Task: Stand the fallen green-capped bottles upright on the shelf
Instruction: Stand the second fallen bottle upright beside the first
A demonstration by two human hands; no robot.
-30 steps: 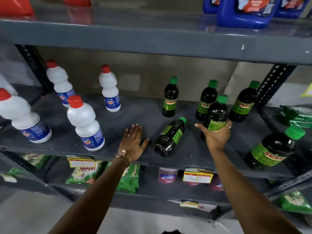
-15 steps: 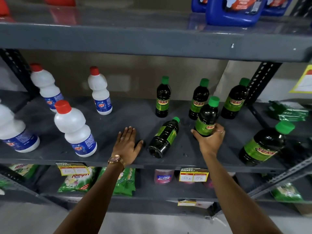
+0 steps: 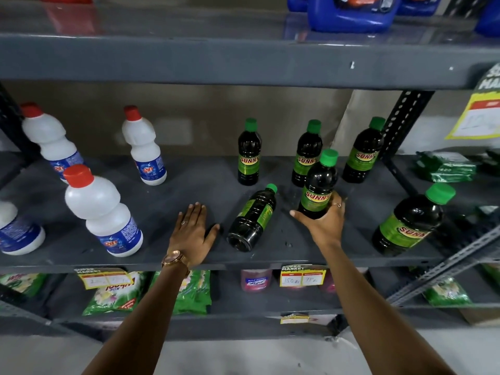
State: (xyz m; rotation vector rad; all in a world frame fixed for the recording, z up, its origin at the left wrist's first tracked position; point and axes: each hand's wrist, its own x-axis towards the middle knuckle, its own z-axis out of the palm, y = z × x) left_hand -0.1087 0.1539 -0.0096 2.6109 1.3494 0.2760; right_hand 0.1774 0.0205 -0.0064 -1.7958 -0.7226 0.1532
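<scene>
One dark bottle with a green cap (image 3: 253, 219) lies on its side on the grey shelf (image 3: 189, 190), cap pointing to the back. My right hand (image 3: 323, 221) grips the base of another green-capped bottle (image 3: 319, 185), which stands nearly upright just right of the fallen one. My left hand (image 3: 193, 232) rests flat on the shelf, fingers spread, just left of the fallen bottle and not touching it. Three more green-capped bottles stand along the back: one (image 3: 248, 152), a second (image 3: 308, 154) and a third (image 3: 364, 151). A bigger one (image 3: 411, 221) stands at the front right.
Several white bottles with red caps (image 3: 102, 212) stand on the left of the same shelf. A metal upright (image 3: 403, 123) bounds the shelf on the right. Blue jugs (image 3: 351, 12) sit on the shelf above, green packets (image 3: 119, 293) and price tags (image 3: 301, 276) below.
My right hand has raised its bottle from a tilt to nearly upright and set it lower toward the shelf. My left hand and the fallen bottle stay where they were.
</scene>
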